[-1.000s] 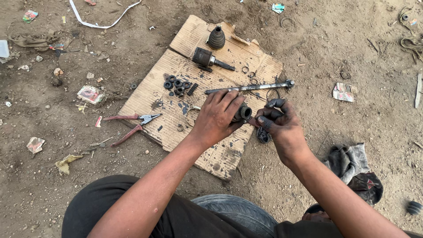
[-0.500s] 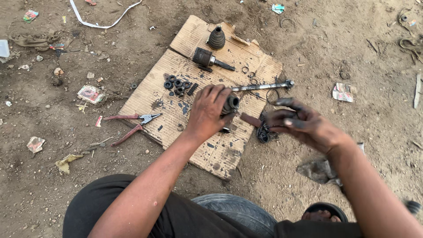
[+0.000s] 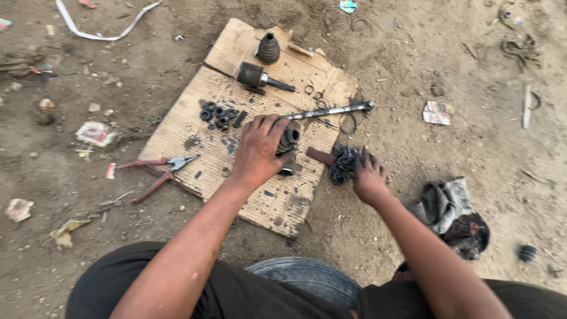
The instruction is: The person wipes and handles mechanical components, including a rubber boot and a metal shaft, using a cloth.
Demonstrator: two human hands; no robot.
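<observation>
While left hand [image 3: 260, 150] grips a joint housing [image 3: 289, 140] on cardboard [image 3: 189, 124], right hand [image 3: 369, 180] clutches black rag [image 3: 344, 162].

From my feed the daylight is soft and even, with no glare off the cardboard sheet [image 3: 248, 171] or the dirt ground [image 3: 449, 65]. Shadows are faint, only a thin one under my left hand [image 3: 260, 150]. The centre is fairly sharp; the corners smear and bend slightly, and the right hand [image 3: 369, 180] looks a little blurred.
</observation>
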